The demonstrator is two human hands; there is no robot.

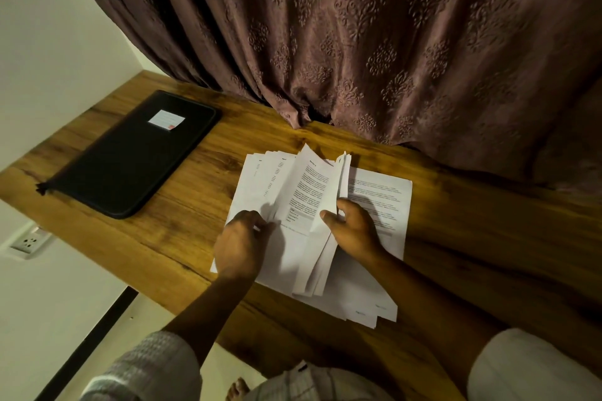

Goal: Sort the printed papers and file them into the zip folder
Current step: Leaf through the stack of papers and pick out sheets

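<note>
Printed white papers [374, 202] lie spread on the wooden table [182, 238] in front of me. My right hand [351, 228] grips a thin bundle of sheets [329, 244] that stands tilted on edge over the pile. My left hand [242, 242] pinches the lower edge of a lifted printed page [306, 185] and other sheets fanned out to the left. The black zip folder [130, 156] lies flat and closed at the table's left end, with a small white label [166, 119] on its cover and its zip pull at the near left corner.
A brown patterned curtain [358, 42] hangs down onto the table's far edge behind the papers. A wall socket [31, 242] sits below the table at the left. White wall lies to the left, and my foot [239, 389] shows on the floor below.
</note>
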